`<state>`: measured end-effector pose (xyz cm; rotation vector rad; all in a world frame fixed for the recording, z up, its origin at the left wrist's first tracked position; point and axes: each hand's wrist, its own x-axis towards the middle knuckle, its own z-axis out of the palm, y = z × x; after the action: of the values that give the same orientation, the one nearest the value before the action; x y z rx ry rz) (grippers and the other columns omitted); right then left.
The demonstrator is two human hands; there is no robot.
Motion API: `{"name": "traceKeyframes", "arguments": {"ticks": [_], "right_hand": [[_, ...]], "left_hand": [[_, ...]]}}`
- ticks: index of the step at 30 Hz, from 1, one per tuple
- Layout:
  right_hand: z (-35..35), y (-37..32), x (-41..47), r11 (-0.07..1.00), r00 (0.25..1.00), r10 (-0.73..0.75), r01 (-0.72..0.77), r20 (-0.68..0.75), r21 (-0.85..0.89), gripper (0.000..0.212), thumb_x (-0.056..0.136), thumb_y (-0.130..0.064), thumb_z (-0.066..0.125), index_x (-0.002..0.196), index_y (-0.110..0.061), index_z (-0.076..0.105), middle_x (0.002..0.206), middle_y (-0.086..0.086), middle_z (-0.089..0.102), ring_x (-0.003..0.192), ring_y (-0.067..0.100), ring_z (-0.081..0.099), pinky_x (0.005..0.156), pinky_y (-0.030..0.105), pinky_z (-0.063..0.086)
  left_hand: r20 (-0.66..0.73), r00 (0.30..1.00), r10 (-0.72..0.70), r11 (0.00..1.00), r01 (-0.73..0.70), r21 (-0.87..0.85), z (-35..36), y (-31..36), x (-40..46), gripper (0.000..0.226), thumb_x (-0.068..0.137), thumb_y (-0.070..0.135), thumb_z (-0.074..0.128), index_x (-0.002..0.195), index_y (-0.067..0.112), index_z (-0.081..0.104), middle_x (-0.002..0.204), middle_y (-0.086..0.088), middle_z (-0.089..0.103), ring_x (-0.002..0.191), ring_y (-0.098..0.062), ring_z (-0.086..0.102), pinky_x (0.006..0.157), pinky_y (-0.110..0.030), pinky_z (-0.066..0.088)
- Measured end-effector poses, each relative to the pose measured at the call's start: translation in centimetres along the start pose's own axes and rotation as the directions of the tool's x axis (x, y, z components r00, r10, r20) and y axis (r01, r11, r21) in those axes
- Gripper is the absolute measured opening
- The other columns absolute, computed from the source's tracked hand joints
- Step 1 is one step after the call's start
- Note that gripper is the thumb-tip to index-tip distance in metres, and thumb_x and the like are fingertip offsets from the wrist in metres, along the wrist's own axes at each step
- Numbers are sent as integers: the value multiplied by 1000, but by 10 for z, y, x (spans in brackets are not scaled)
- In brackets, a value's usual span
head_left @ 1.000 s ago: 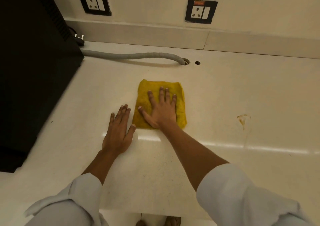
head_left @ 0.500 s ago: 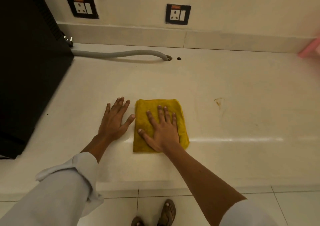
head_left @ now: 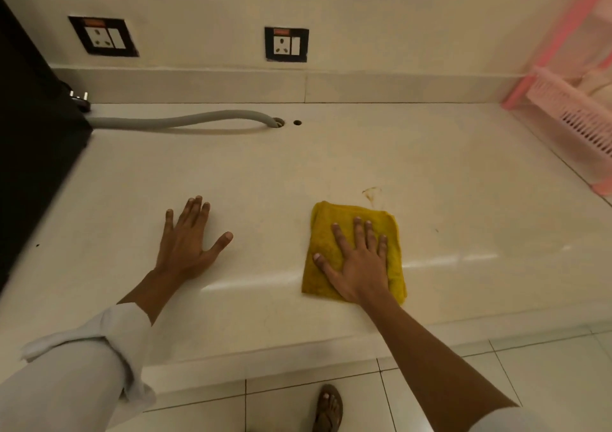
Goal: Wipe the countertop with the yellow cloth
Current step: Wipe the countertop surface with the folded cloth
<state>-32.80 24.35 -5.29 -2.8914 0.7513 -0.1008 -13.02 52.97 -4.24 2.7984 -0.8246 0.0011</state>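
The folded yellow cloth (head_left: pixel 322 229) lies on the cream countertop (head_left: pixel 231 173), close to its front edge and right of centre. My right hand (head_left: pixel 359 261) presses flat on the cloth with fingers spread, covering its middle. A small brown stain (head_left: pixel 371 193) marks the countertop just beyond the cloth's far right corner. My left hand (head_left: pixel 185 242) rests flat on the bare surface well to the left of the cloth, fingers apart and holding nothing.
A black appliance (head_left: pixel 29 133) fills the left side, with a grey hose (head_left: pixel 178 122) running from it into a hole by the back wall. A pink plastic rack (head_left: pixel 576 113) stands at the right. Two wall sockets (head_left: pixel 286 44) sit above the backsplash. Below the edge, a sandalled foot (head_left: pixel 328 408) stands on floor tiles.
My right hand has slid the cloth from beside my left hand toward the right and nearer the stain. The left hand stays planted flat. The view has shifted right, bringing the pink rack in.
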Motion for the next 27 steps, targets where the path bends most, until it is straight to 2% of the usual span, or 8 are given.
{"name": "traceKeyframes", "arguments": {"ticks": [5, 10, 18, 27], "right_hand": [[-7, 35, 34, 989, 990, 143, -143, -15, -39, 91, 77, -91, 14, 154, -44, 14, 166, 16, 0, 151, 38, -10, 113, 67, -15], [-14, 69, 83, 987, 988, 158, -157, 3, -33, 91, 76, -90, 13, 154, -43, 13, 166, 16, 0, 151, 40, -8, 113, 69, -11], [-16, 81, 165, 998, 996, 64, -64, 62, -5, 89, 81, -87, 19, 155, -41, 10, 165, 19, -4, 150, 42, -10, 114, 68, -10], [-7, 35, 280, 997, 991, -79, 78, 110, 7, 91, 79, -89, 17, 156, -40, 6, 165, 19, -6, 149, 45, -10, 112, 69, -13]], "left_hand": [[35, 998, 57, 997, -55, -58, 9, 56, 19, 100, 79, 80, 12, 153, 11, 8, 164, -3, 0, 150, -11, -7, 122, -45, -9], [101, 995, -4, 998, 11, -68, 26, 78, 33, 103, 77, 81, 8, 153, 11, 1, 164, -2, -5, 150, -11, -11, 123, -46, -7], [107, 994, -19, 1000, 18, 15, 31, 79, 34, 101, 80, 81, 7, 153, 11, 1, 164, -2, -4, 150, -11, -10, 123, -45, -3], [60, 998, -5, 1000, 5, -3, 31, 81, 33, 98, 83, 78, 12, 153, 11, 7, 163, -2, 1, 150, -11, -5, 124, -45, 2]]}}
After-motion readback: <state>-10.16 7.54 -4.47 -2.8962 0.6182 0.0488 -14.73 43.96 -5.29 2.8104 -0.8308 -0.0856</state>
